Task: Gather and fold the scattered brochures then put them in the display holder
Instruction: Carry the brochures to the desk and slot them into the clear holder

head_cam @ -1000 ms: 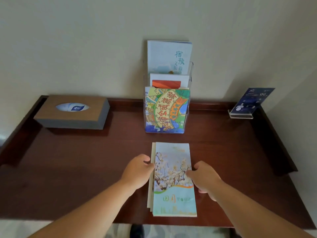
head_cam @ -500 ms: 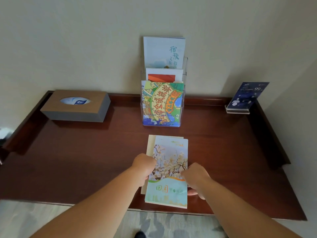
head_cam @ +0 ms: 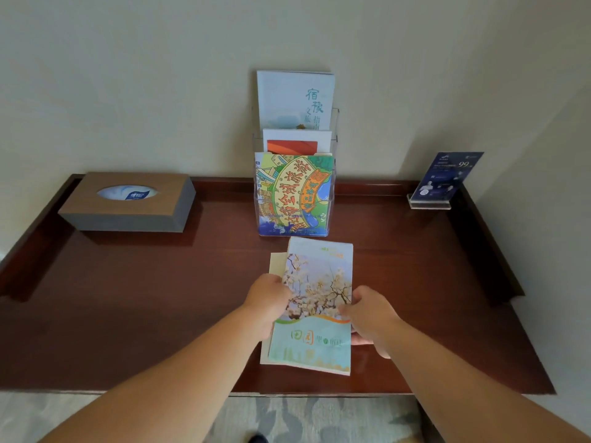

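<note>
A folded brochure (head_cam: 315, 302) with white blossoms and a pale green lower band is held just above the dark wooden table (head_cam: 128, 298), in front of the clear display holder (head_cam: 332, 183). A cream inner panel sticks out at its left edge. My left hand (head_cam: 268, 302) grips the left edge and my right hand (head_cam: 371, 318) grips the right edge, with fingers under it. The holder stands against the wall and holds three brochures in tiers: a colourful cartoon map (head_cam: 292, 193) in front, a white and orange one (head_cam: 297, 142) in the middle, a pale blue one (head_cam: 295, 97) at the back.
A brown tissue box (head_cam: 128, 203) sits at the table's back left. A dark blue card in an acrylic stand (head_cam: 444, 180) sits at the back right. Raised rails run along the table's left, back and right sides. Patterned carpet lies below the front edge.
Both hands have closed on the brochure's edges and raised it off the table toward the holder. The camera has pulled back a little.
</note>
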`<state>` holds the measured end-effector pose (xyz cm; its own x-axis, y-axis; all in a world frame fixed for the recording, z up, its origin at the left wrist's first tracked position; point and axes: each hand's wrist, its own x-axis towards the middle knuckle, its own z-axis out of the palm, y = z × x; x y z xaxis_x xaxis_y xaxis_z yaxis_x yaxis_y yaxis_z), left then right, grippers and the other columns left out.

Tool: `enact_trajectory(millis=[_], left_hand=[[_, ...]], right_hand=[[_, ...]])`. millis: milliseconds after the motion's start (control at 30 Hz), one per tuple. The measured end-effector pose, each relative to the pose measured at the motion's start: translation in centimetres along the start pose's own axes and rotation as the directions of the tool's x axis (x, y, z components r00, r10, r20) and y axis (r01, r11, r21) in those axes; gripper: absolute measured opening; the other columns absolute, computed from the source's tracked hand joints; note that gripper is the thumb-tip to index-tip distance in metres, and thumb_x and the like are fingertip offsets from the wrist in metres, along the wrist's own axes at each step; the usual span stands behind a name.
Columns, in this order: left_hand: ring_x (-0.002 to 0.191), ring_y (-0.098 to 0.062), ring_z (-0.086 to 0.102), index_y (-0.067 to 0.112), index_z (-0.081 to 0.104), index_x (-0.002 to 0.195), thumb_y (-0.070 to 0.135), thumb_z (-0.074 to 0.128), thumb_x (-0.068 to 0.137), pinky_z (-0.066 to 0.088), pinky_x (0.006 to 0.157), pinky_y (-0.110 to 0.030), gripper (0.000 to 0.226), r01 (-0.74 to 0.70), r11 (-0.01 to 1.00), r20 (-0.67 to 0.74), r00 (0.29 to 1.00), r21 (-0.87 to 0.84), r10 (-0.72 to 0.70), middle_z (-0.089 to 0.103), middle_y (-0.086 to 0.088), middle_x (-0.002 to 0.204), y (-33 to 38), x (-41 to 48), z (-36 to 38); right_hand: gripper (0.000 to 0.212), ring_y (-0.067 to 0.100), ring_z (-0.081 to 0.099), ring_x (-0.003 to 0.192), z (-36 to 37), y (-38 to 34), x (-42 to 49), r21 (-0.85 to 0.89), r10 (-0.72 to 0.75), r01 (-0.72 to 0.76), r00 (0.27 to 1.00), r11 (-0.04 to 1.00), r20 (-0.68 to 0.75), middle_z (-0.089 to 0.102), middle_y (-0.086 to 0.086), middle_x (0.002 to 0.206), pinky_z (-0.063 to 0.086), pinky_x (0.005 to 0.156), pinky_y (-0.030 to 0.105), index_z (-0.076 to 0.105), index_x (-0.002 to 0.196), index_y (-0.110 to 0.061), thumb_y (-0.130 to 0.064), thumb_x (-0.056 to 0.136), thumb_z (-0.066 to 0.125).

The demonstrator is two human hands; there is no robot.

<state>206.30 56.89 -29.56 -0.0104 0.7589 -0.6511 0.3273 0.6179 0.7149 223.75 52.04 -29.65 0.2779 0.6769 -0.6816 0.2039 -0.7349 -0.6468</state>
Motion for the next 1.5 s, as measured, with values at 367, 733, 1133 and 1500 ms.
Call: enact_trajectory(millis=[367, 733, 1133, 1500], left_hand=[[0.102, -0.02, 0.065, 0.027, 0.062, 0.099, 0.001, 0.046, 0.091, 0.051, 0.077, -0.032, 0.031, -0.409, 0.91, -0.023, 0.912, -0.069, 0.409, 0.07, 0.002, 0.105, 4.3, -3.7, -3.7], [0.097, -0.001, 0.057, 0.041, 0.053, 0.117, 0.014, 0.04, 0.1, 0.043, 0.078, -0.02, 0.034, -0.51, 0.848, 0.101, 0.86, 0.141, 0.5, 0.063, 0.017, 0.112, 3.2, -3.6, -4.5], [0.084, -0.026, 0.058, 0.009, 0.055, 0.11, 0.02, 0.042, 0.101, 0.041, 0.069, -0.034, 0.02, -0.63, 0.693, 0.032, 0.748, 0.351, 0.663, 0.062, -0.021, 0.109, 15.7, -3.7, -9.9], [0.077, -0.026, 0.056, 0.007, 0.057, 0.103, 0.018, 0.045, 0.099, 0.052, 0.082, -0.047, 0.016, -0.693, 0.611, -0.163, 0.6, 0.383, 0.783, 0.057, -0.01, 0.086, 30.7, -1.8, -12.4]], right_hand=[[0.003, 0.011, 0.063, 0.079, -1.0, -4.6, -2.6, -0.207, -0.548, 0.514, 0.818, 0.832, -0.173, 0.066, -0.008, 0.087, 0.053, 0.071, 0.035, 0.055, 0.096, -0.03, -0.027, 0.095, 0.056], [0.018, 0.003, 0.062, 0.087, -0.3, -3.7, -2.1, -0.279, -0.545, 0.495, 0.826, 0.823, -0.143, 0.067, -0.018, 0.092, 0.048, 0.067, 0.022, 0.061, 0.105, -0.035, -0.021, 0.097, 0.052], [0.008, 0.023, 0.066, 0.082, -3.4, -16.5, -4.4, -0.338, -0.762, 0.685, 0.609, 0.645, -0.22, 0.066, -0.005, 0.089, 0.056, 0.076, 0.051, 0.055, 0.102, -0.022, -0.021, 0.1, 0.048], [0.012, 0.034, 0.062, 0.083, -8.4, -32.3, -2.2, -0.411, -0.903, 0.806, 0.348, 0.426, -0.253, 0.061, 0.003, 0.088, 0.053, 0.075, 0.049, 0.06, 0.099, -0.006, -0.014, 0.095, 0.052]])
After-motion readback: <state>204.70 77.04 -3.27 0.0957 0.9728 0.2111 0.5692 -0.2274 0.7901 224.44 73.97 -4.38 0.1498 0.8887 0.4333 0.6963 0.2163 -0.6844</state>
